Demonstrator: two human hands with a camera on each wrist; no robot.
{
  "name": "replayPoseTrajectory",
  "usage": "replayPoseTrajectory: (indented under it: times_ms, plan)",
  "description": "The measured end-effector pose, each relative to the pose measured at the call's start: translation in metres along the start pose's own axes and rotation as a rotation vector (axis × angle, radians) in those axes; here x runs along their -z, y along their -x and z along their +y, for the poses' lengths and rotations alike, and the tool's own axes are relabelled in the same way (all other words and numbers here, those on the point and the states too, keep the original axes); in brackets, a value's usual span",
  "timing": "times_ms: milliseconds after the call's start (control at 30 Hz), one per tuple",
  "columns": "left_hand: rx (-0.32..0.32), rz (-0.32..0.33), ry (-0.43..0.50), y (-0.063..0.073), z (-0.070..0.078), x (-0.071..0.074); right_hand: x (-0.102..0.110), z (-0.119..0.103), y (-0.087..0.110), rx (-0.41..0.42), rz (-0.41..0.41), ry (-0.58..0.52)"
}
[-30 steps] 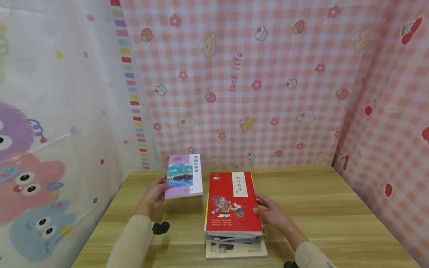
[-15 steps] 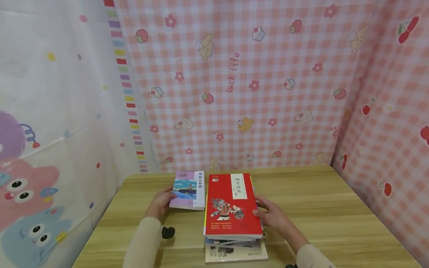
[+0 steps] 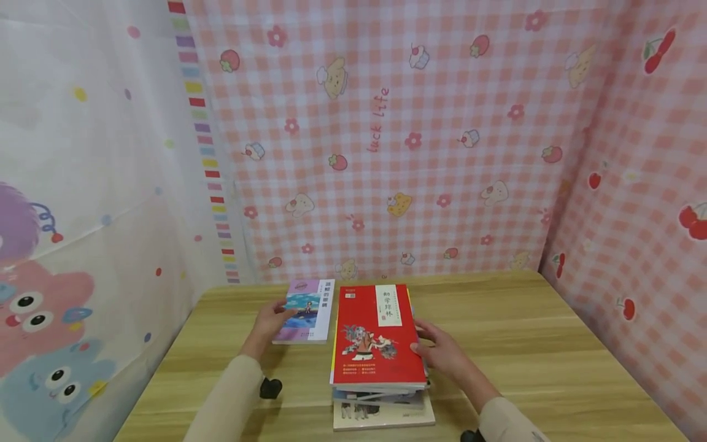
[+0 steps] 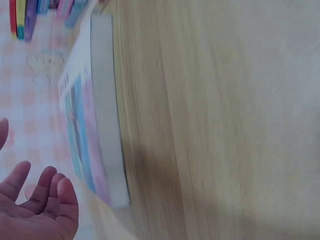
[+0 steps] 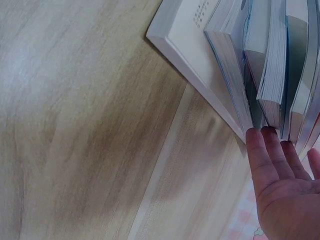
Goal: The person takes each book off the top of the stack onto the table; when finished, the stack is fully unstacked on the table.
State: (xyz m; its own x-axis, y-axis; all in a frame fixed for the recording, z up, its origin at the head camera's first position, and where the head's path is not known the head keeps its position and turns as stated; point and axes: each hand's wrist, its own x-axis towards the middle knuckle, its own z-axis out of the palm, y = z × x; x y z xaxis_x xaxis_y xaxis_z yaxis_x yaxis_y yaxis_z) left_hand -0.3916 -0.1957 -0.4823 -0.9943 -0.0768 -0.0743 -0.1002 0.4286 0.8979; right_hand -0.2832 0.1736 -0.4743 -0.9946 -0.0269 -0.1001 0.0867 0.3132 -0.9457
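Note:
A small book with a purple and white cover and a blue sea picture lies flat on the table, left of a stack. My left hand hovers at its left edge; in the left wrist view the loosely bent fingers stand apart from the book. The stack of several books is topped by a red book. At its right side is my right hand, whose nearly straight fingertips touch the page edges in the right wrist view. A cream book lies at the bottom.
The wood-grain table extends on both sides of the stack. Pink checked cloth hangs behind and to the right, and a white cartoon-print cloth hangs on the left. Stacked book spines show in the left wrist view.
The purple book has come down from the air onto the table, and my left hand has let go of it. My right hand has stayed at the stack's side.

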Motion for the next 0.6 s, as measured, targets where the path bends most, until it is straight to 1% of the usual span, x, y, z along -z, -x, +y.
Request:
replayPoseTrajectory:
  times_ms: [100, 233, 300, 467, 533, 600]
  plan:
    - [-0.027, -0.027, 0.010, 0.011, 0.006, -0.003, -0.002, 0.000, -0.001, 0.002, -0.008, 0.010]
    - [-0.076, -0.048, 0.001, 0.024, 0.012, -0.012, -0.004, 0.002, 0.000, 0.005, -0.004, 0.032]
    - [-0.080, -0.061, 0.039, 0.031, 0.014, -0.018, -0.003, 0.003, 0.001, 0.004, -0.001, 0.043]
    - [-0.063, -0.076, 0.138, 0.046, 0.017, -0.031, -0.001, 0.001, 0.002, 0.010, -0.006, 0.057]
    - [-0.072, -0.078, 0.152, 0.053, 0.019, -0.037, 0.000, 0.000, 0.002, 0.014, -0.009, 0.059]
    - [-0.083, -0.096, 0.171, 0.061, 0.021, -0.042, 0.001, -0.002, 0.003, 0.017, -0.016, 0.061]
